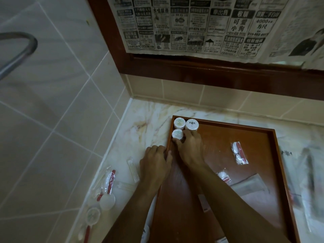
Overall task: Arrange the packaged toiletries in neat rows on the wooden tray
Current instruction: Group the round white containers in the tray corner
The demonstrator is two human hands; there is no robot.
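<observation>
Pinching a round soap [177,134] with right hand [191,146] fingers, left hand [155,160] fingers gripping tray rim [168,148]

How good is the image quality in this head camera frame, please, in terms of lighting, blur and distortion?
Head view: dim, warm lighting; sharp at centre, where the right hand touches a round white packet in the wooden tray and the left hand rests at its rim; packets at the right edge smear badly; wide-angle bending slants the tile lines and newspaper.
</observation>
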